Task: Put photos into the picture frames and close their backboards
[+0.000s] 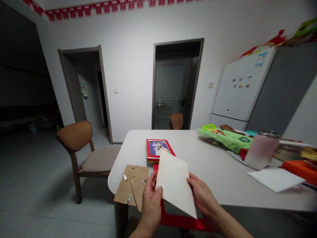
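Head view: both hands hold a pale panel [174, 183] over a red frame [184, 222], near the table [213, 172] edge.
The left hand [152, 203] grips its left edge, the right hand [201, 195] its right. The step seems to be handling the panel; next probably calls for an even grip. It looks plain, off-white, flat, four-cornered and tilted.

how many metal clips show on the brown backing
4 on the brown backing: a far clip, left clip, near clip, and right clip beside the left hand. More could be hidden.
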`<state>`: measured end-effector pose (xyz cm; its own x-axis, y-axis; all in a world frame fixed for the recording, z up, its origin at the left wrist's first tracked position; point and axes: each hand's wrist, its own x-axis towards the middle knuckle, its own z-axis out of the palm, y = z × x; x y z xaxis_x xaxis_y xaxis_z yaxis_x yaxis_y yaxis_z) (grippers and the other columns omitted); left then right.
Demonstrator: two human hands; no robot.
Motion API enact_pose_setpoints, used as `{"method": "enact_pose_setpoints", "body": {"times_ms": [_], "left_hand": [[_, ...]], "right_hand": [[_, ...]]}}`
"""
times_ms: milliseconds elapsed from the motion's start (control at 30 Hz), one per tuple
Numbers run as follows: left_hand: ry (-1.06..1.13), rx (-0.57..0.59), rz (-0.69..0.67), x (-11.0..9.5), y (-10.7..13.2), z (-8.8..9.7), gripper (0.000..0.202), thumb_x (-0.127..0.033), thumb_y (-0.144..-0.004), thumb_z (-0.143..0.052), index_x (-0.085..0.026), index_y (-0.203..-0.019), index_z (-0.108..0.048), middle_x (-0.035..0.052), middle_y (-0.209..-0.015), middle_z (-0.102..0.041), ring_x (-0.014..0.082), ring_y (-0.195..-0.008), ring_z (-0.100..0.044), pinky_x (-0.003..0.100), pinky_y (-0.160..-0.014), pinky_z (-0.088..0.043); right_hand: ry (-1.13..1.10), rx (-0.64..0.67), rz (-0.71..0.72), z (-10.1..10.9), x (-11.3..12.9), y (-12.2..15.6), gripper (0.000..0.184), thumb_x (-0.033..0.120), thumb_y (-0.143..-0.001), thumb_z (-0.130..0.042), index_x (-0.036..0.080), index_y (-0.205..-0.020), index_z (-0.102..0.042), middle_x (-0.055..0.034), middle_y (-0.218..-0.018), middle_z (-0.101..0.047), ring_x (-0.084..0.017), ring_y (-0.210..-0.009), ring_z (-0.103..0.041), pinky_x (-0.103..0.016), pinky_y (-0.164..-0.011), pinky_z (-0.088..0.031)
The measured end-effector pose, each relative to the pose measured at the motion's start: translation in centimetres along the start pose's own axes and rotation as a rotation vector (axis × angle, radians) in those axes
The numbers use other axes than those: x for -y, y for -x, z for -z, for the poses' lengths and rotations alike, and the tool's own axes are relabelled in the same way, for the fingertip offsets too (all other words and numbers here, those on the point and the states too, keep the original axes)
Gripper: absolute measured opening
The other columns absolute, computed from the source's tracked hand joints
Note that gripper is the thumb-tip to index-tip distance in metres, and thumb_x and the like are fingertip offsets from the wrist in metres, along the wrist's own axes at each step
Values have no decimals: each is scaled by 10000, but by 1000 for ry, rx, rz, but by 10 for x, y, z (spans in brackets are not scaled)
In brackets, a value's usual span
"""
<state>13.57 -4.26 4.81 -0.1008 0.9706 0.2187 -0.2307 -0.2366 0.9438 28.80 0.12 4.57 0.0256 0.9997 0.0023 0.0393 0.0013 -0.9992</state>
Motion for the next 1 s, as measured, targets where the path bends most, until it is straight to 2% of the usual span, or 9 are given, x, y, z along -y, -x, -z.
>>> {"method": "enact_pose_setpoints", "body": {"times_ms": [100, 200, 300, 400, 600, 733, 833, 1000], "left_hand": [[-159, 69, 67, 10, 1, 14, 466, -192, -702, -449, -92, -1155, -406, 125, -1202, -466, 186, -1096, -436, 294, -923, -344], [-422, 164, 66, 16, 7, 19, 459, -169, -684, -452, -124, -1140, -438, 92, -1194, -481, 181, -1110, -415, 315, -952, -305], [-615, 246, 39, 15, 14, 18, 482, -150, -655, -459, -134, -1136, -457, 86, -1201, -477, 194, -1120, -404, 333, -968, -283], [-720, 274, 33, 13, 16, 16, 516, -142, -640, -462, -99, -1155, -442, 121, -1233, -436, 218, -1148, -372, 353, -978, -268], [-845, 343, -87, 27, 18, 20, 550, -137, -627, -483, -80, -1171, -422, 155, -1267, -381, 238, -1177, -327, 392, -989, -264], [-944, 425, -166, 34, 20, 20, 517, -180, -636, -519, -115, -1146, -458, 139, -1271, -376, 266, -1191, -290, 449, -981, -260], [-1034, 463, -135, 28, 20, 16, 507, -234, -660, -520, -112, -1149, -461, 143, -1272, -369, 289, -1188, -286, 472, -976, -251], [-1148, 501, -90, 15, 18, 8, 507, -259, -705, -485, -44, -1162, -439, 191, -1269, -346, 311, -1189, -275, 474, -972, -238]], "right_hand": [[183, -9, -63, 27, -2, -9, 412, 223, -696, -336, 125, -1045, -531, -70, -713, -672, -170, -595, -616, -252, -517, -464], [328, 6, -67, 40, -14, -18, 442, 190, -682, -308, 115, -1044, -549, -60, -693, -675, -167, -605, -621, -245, -540, -466], [318, 36, -38, 38, -27, -28, 462, 185, -672, -302, 94, -1052, -548, -56, -702, -677, -165, -639, -624, -246, -596, -468], [328, 22, -20, 31, -32, -35, 472, 195, -677, -298, 75, -1066, -538, -57, -708, -676, -166, -659, -623, -242, -612, -463], [642, -105, 49, 28, -23, -35, 451, 220, -696, -315, 92, -1059, -551, -68, -802, -673, -170, -709, -612, -227, -604, -436], [896, -157, 183, 27, -20, -29, 402, 233, -708, -347, 127, -1028, -566, -90, -928, -639, -180, -822, -579, -236, -705, -400], [1041, -153, 275, 25, -24, -26, 367, 210, -713, -357, 119, -996, -571, -108, -897, -627, -183, -817, -561, -249, -735, -378], [1158, -159, 310, 22, -31, -23, 413, 210, -717, -380, 85, -1087, -512, -122, -957, -595, -202, -869, -520, -279, -805, -349]]}}
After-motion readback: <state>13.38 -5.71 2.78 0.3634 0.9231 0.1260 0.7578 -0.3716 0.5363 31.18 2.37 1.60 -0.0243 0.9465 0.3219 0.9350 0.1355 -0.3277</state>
